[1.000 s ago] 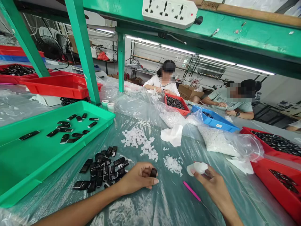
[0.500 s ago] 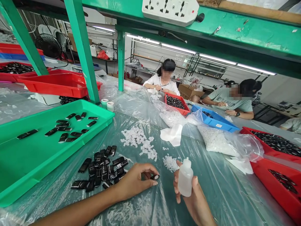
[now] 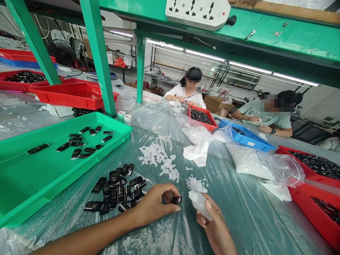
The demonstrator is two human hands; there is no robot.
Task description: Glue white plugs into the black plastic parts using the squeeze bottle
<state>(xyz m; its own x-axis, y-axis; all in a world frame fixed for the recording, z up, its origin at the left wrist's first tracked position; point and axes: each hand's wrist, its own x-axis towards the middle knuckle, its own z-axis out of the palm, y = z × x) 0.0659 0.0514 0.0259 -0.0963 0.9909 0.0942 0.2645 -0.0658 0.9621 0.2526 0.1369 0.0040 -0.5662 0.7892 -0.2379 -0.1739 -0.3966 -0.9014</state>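
Between thumb and fingers, my left hand point(image 3: 159, 202) pinches a small black plastic piece point(image 3: 175, 200), its end turned to the right. My right hand point(image 3: 214, 216) is closed around a translucent squeeze bottle point(image 3: 201, 203), tilted so that its nozzle points up and left, a short way from the black piece. A pile of similar black pieces point(image 3: 117, 191) lies left of my left hand. Beyond my hands are a heap of white flat bits point(image 3: 152, 154) and a heap of smaller white bits point(image 3: 196, 185).
A green tray point(image 3: 66, 177) with several black pieces stands at left. Red bins point(image 3: 313, 209) line the right edge, near a bag of white parts point(image 3: 247, 161). A green shelf beam point(image 3: 148, 14) crosses overhead. Two people point(image 3: 190, 88) sit across the table.
My right hand has tipped the squeeze bottle from upright to leaning left, its nozzle nearer the black piece. My left hand keeps its pinch, with the piece turned slightly. The view has shifted a little.
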